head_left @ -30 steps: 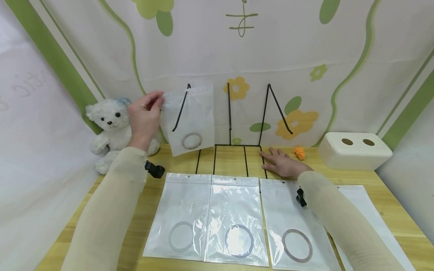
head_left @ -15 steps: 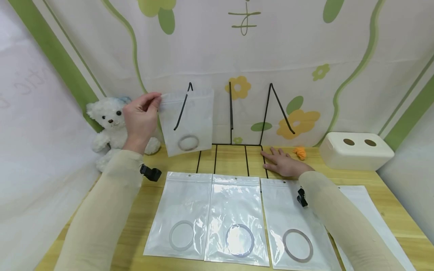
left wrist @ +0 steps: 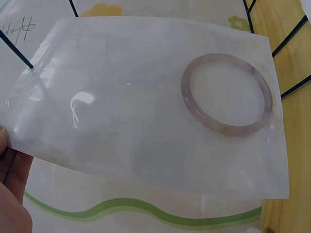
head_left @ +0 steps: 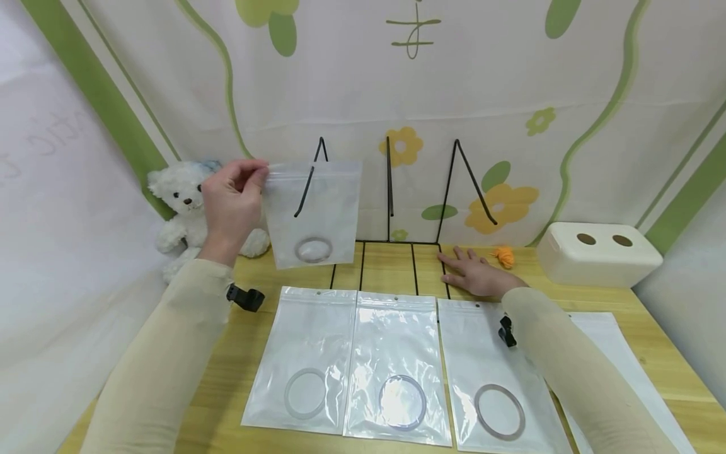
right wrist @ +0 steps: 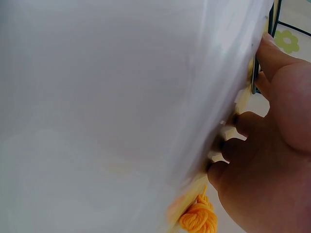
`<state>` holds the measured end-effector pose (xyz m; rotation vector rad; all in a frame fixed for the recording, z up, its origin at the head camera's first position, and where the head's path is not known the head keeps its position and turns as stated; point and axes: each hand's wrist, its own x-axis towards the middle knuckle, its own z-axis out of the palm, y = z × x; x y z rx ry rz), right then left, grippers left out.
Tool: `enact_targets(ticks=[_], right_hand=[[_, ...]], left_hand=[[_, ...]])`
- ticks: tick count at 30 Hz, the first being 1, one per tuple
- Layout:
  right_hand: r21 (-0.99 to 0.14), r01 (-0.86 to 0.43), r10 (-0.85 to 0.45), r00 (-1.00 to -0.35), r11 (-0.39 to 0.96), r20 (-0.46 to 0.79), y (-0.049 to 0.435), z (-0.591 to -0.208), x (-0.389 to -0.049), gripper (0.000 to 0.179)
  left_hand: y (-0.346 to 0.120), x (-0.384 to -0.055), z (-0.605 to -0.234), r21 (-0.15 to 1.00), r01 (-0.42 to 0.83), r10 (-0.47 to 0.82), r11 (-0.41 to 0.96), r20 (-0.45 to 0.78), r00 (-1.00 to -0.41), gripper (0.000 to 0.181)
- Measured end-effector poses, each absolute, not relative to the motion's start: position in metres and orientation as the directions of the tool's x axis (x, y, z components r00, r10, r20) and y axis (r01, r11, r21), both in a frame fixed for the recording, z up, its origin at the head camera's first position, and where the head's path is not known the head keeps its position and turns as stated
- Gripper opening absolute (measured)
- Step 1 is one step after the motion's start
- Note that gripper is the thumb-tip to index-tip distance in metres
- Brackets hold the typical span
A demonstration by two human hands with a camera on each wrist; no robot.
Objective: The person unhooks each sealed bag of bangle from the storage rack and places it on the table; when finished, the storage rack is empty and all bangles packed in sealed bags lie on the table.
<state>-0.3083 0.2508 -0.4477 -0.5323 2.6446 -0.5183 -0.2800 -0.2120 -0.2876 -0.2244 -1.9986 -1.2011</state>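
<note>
My left hand (head_left: 231, 205) pinches the upper left corner of a clear zip bag (head_left: 337, 208) between thumb and fingers. Inside the bag's lower end lies a pale pinkish bangle (left wrist: 194, 109). The bag hangs at the left prong of a black wire display rack (head_left: 399, 242); that prong's front end shows before the bag, its rear part behind. My right hand (head_left: 476, 275) rests with fingers spread on the rack's base at the right side. Flat on the table in front lie several more zip bags (head_left: 309, 328), three with a visible bangle (head_left: 499, 386).
A white plush bear (head_left: 190, 208) sits behind my left wrist. On the right stand a white box (head_left: 590, 261) with two round holes and a small bundle of orange yarn (head_left: 503, 256). The rack's middle and right prongs hold no bags. A printed cloth hangs behind.
My left hand has moved slightly left and down, bringing the bag lower and forward along the prong. The right hand stays in place on the rack's base.
</note>
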Motion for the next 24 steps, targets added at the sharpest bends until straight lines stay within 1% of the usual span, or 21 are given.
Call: enact_targets(ticks=[12, 20, 24], right_hand=[[-0.42, -0.295, -0.435, -0.853, 0.858, -0.29, 0.253, -0.445, -0.306, 0.071], [-0.416, -0.306, -0.442, -0.851, 0.856, -0.283, 0.251, -0.446, -0.306, 0.072], [-0.419, -0.306, -0.444, -0.85, 0.855, -0.284, 0.25, -0.445, -0.306, 0.071]], left_hand=[[-0.212, -0.269, -0.288, 0.659, 0.545, -0.213, 0.519, 0.717, -0.664, 0.016], [-0.214, -0.263, -0.29, 0.632, 0.581, -0.201, 0.513, 0.746, -0.635, 0.014], [-0.215, -0.258, -0.291, 0.629, 0.585, -0.199, 0.512, 0.75, -0.631, 0.013]])
